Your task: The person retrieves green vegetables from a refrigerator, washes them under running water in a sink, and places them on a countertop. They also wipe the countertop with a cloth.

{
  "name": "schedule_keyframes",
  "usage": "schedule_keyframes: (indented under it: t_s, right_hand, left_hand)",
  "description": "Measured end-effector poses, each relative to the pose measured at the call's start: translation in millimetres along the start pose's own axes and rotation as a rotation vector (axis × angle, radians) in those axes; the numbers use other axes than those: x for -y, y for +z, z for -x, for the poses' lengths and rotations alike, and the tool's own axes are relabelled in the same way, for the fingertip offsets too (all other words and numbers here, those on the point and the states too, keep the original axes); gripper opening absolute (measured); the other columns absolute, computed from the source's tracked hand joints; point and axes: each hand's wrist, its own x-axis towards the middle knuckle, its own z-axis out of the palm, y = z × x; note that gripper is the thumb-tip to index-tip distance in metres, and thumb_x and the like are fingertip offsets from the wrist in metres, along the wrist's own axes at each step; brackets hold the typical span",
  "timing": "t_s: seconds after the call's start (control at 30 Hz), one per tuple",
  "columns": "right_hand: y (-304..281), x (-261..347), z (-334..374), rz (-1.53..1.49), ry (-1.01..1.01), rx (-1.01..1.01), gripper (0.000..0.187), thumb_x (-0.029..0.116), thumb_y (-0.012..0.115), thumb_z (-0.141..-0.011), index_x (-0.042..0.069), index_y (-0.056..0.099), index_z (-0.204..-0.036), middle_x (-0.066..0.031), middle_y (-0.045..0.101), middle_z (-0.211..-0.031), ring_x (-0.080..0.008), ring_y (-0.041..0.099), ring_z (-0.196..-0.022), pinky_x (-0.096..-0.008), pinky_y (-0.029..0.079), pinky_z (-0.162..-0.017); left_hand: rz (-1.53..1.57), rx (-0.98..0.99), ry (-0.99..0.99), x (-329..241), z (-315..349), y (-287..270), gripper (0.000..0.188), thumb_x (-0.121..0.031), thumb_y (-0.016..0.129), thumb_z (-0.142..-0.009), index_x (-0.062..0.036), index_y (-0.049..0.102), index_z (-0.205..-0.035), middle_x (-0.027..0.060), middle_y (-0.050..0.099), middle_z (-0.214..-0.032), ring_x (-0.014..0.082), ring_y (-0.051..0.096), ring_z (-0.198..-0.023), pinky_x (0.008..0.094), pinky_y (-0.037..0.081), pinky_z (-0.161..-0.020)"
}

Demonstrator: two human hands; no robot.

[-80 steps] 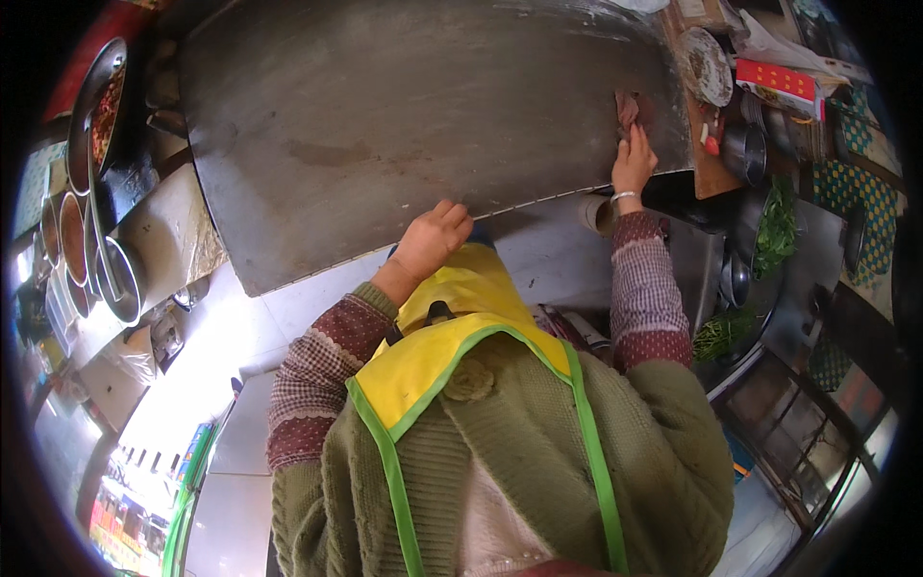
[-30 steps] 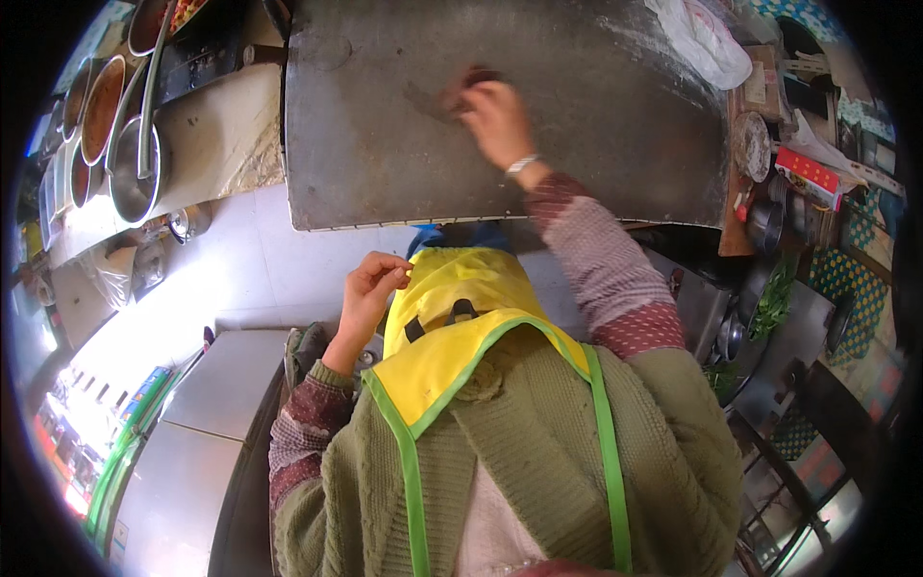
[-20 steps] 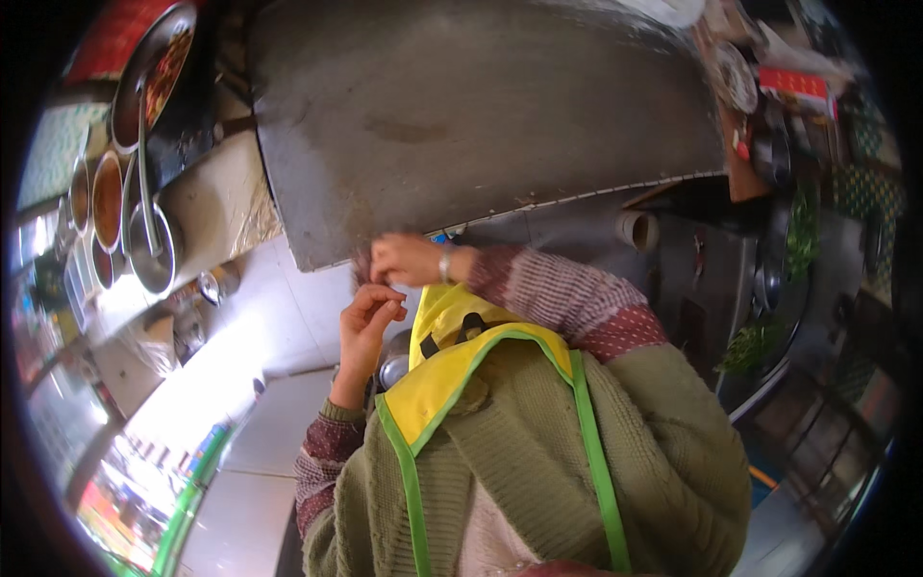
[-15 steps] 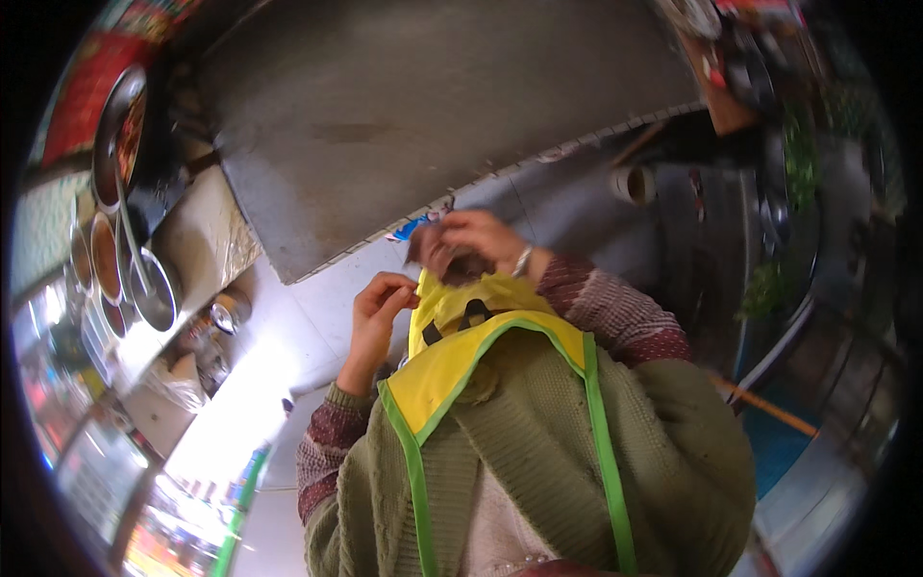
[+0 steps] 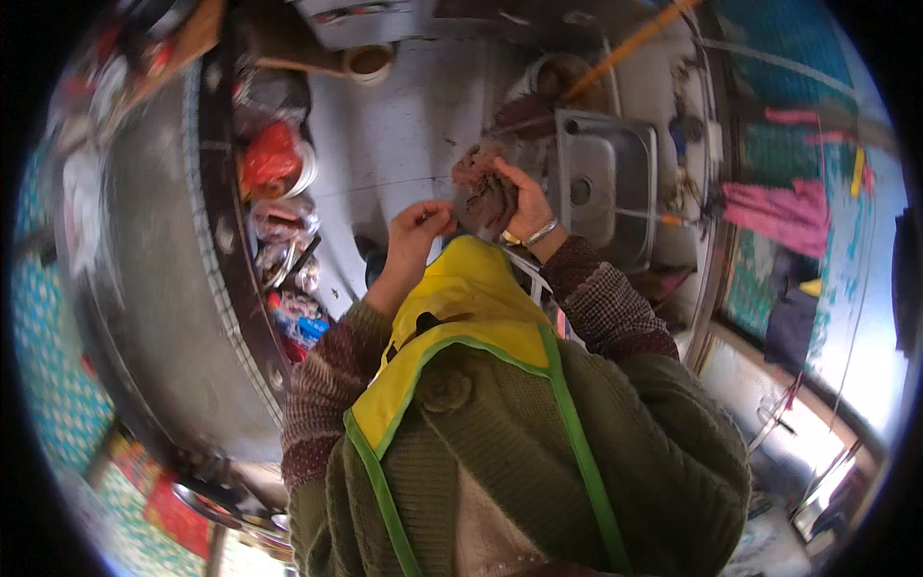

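A crumpled brownish-pink cloth (image 5: 492, 197) is gripped in my right hand (image 5: 531, 204), its thumb on top and a silver bangle at the wrist. The cloth hangs in loose folds over the floor, left of a steel sink. My left hand (image 5: 415, 234) is held just left of the cloth, apart from it. Its fingers are pinched together, and whatever is between them is hidden. Both hands are raised in front of my yellow apron (image 5: 457, 293) with green edging.
The steel sink (image 5: 608, 183) stands at the right, a bucket (image 5: 562, 75) and orange pole (image 5: 630, 53) beyond it. At the left runs a long grey worktop (image 5: 163, 250), with a red bag (image 5: 274, 159) and several packages below. A pink cloth (image 5: 779, 213) hangs far right.
My view has turned right: the worktop has gone from ahead to the left, and the sink has come into view. My right hand still holds the cloth, now further from the apron.
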Motion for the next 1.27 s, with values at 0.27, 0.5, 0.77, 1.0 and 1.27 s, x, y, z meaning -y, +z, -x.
schedule_keyframes:
  t_s: [0.27,0.5,0.77,1.0,1.27]
  right_hand:
    - [-123.4,67.5,82.3,-0.492,-0.431,0.042,0.04,0.027,0.054,-0.102,0.003,0.056,-0.134,-0.0133,0.061,-0.133,-0.0297,0.06,-0.118,-0.0467,0.052,-0.099]
    - [-233.9,88.5,58.6,-0.693,-0.716,-0.055,0.035,0.029,0.052,-0.103,0.003,0.062,-0.124,-0.013,0.063,-0.129,-0.0322,0.058,-0.121,-0.0485,0.047,-0.105]
    - [-388.1,110.5,40.3,-0.886,-0.655,-0.903,0.037,0.034,0.041,-0.108,0.011,0.064,-0.126,-0.0102,0.066,-0.121,-0.0303,0.062,-0.114,-0.0536,0.048,-0.1]
    - [-457.8,86.4,21.6,-1.121,-0.767,-0.779,0.027,0.032,0.047,-0.106,0.013,0.066,-0.104,-0.0027,0.068,-0.097,-0.0219,0.063,-0.091,-0.0457,0.053,-0.083]
    - [-483.9,61.8,-9.0,-1.146,-0.751,-0.764,0.024,0.022,0.052,-0.106,0.006,0.061,-0.121,-0.0075,0.062,-0.1,-0.0235,0.059,-0.088,-0.0468,0.055,-0.089]
  left_hand:
    - [-0.126,0.142,0.098,-22.8,-162.7,180.3,0.043,-0.014,0.071,-0.093,0.0002,0.058,-0.132,0.0131,0.062,-0.124,0.0236,0.063,-0.106,0.0368,0.053,-0.091]
    - [-0.565,0.422,-0.602,57.5,-196.8,285.6,0.056,-0.033,0.072,-0.094,-0.0166,0.051,-0.143,0.0078,0.05,-0.145,0.0257,0.051,-0.127,0.0456,0.05,-0.096]
    - [-0.274,0.241,-0.53,186.9,-248.7,336.3,0.019,-0.017,0.066,-0.096,-0.0084,0.063,-0.113,0.0062,0.065,-0.105,0.0207,0.063,-0.095,0.0361,0.058,-0.084]
    - [-0.148,0.288,-0.511,241.3,-290.5,347.6,0.021,-0.017,0.061,-0.1,-0.0067,0.061,-0.118,0.005,0.065,-0.101,0.0204,0.064,-0.091,0.0372,0.057,-0.085]
    - [-0.315,0.181,-0.701,285.9,-281.1,328.5,0.037,-0.031,0.063,-0.099,-0.0135,0.058,-0.132,0.0058,0.063,-0.111,0.0237,0.063,-0.093,0.047,0.056,-0.085]
